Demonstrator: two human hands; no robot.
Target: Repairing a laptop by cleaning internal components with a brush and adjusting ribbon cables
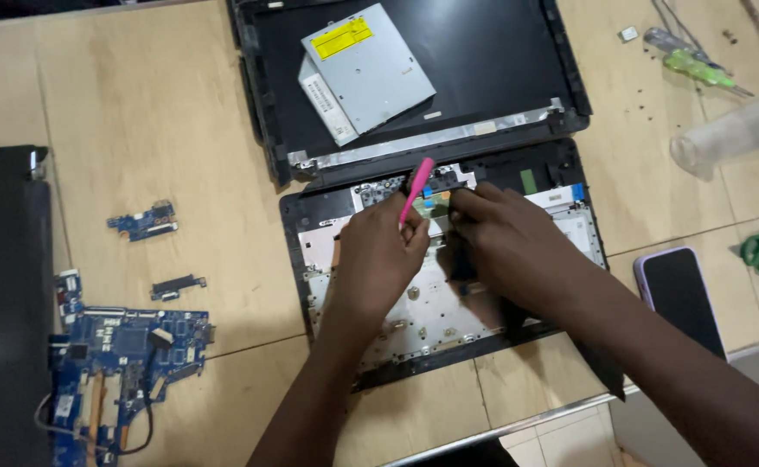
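Head view — left hand (379,259) pinches slim pink plastic pry tool (416,188) over gutted black laptop base (310,259), apparently for leverage — right hand (500,246) fingers pressed together, bracing inner parts.

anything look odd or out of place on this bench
Yes: a silver optical drive lies loose and askew on the detached laptop lid. A clear plastic bottle lies tipped on its side beside the screwdrivers.

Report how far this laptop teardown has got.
Done: the blue motherboard, two small boards and the silver optical drive are out. In hand: the left hand works a pink pry tool into the black laptop base; the right hand steadies it. Left: the metal plate remains inside.
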